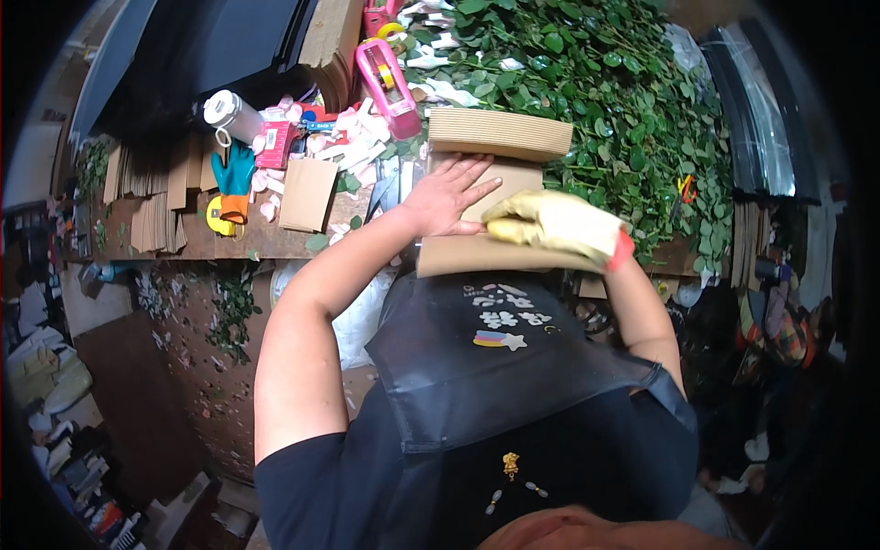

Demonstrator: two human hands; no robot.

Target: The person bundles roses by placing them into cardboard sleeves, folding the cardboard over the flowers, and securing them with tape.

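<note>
Directly before me lies a piece of brown corrugated cardboard; its flat middle [519, 177] runs between a raised, ridged far part [498, 134] and a curved near flap [474, 256] against my apron. My bare left hand [450, 196] presses palm down on the flat middle, fingers spread. A yellow glove with a red cuff covers my right hand [550, 223]. That hand is blurred by motion, over the right side of the near flap, its fingertips close to my left thumb. Whether its fingers grip the cardboard is not clear.
Green leafy stems [605, 82] heap across the table's right and back. A pink tape dispenser [388, 89], a white-capped bottle [234, 117], a teal glove [234, 172], a yellow tape measure [221, 216] and a cardboard piece [308, 194] lie leftward. Orange-handled cutters [685, 189] rest among leaves.
</note>
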